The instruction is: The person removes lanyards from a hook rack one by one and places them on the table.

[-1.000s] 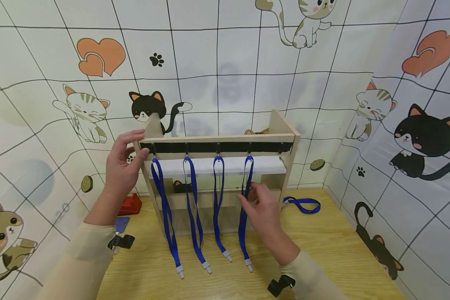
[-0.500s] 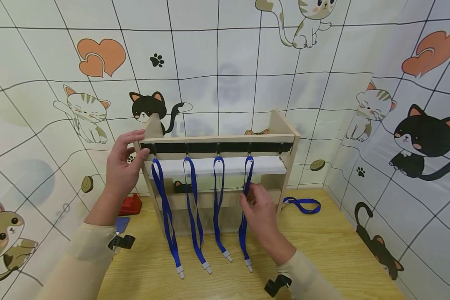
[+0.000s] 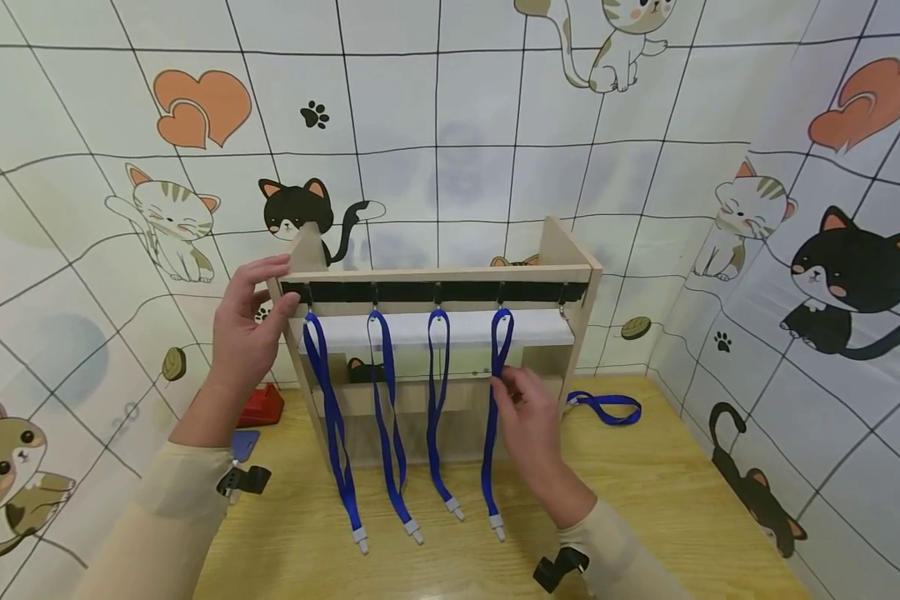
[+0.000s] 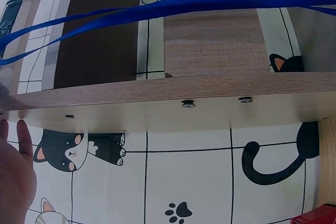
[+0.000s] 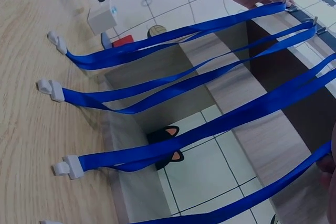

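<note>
Right hand (image 3: 528,408) pinches the fourth lanyard (image 3: 492,417), hanging vertically at frame centre; left hand (image 3: 249,329), fingers curled, grips the wooden rack (image 3: 438,275).

Four hanging lanyards (image 3: 390,417) curtain the rack (image 3: 562,250) front, with narrow gaps between them; bare tabletop (image 3: 667,492) lies right, where a loose lanyard (image 3: 603,408) sits.
</note>
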Available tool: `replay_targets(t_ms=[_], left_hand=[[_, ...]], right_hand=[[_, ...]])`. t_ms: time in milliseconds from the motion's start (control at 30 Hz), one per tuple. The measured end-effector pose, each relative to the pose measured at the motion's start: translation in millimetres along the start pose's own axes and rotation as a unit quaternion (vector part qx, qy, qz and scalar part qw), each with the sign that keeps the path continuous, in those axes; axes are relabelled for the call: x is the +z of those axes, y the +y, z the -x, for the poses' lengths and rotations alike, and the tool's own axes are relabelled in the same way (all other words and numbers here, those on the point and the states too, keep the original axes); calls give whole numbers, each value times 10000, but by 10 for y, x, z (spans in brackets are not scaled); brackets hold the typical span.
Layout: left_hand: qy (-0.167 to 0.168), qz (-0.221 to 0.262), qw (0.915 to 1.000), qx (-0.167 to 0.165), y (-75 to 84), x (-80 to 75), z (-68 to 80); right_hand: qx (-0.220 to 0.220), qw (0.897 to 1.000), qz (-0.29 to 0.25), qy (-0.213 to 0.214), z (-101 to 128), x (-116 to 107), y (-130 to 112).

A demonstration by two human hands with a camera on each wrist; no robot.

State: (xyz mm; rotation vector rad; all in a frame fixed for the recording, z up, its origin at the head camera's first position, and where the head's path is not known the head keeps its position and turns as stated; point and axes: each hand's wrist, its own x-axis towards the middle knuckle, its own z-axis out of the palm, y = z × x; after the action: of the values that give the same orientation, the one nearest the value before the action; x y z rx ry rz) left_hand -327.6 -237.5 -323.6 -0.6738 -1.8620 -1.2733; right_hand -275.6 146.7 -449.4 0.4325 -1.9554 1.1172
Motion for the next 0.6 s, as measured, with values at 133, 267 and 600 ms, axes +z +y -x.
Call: replay_targets(t_ms=[133, 267, 600], left_hand=[[-14, 29, 10000, 13, 15, -5, -4], [-24, 16, 10000, -8, 30, 1, -4], [-34, -53, 10000, -24, 28, -2, 0]], right_hand=[[-65, 9998, -151, 103, -58, -26, -27], [-103, 9996, -238, 149, -129, -81, -58], [-491, 9985, -211, 113, -277, -323, -120]])
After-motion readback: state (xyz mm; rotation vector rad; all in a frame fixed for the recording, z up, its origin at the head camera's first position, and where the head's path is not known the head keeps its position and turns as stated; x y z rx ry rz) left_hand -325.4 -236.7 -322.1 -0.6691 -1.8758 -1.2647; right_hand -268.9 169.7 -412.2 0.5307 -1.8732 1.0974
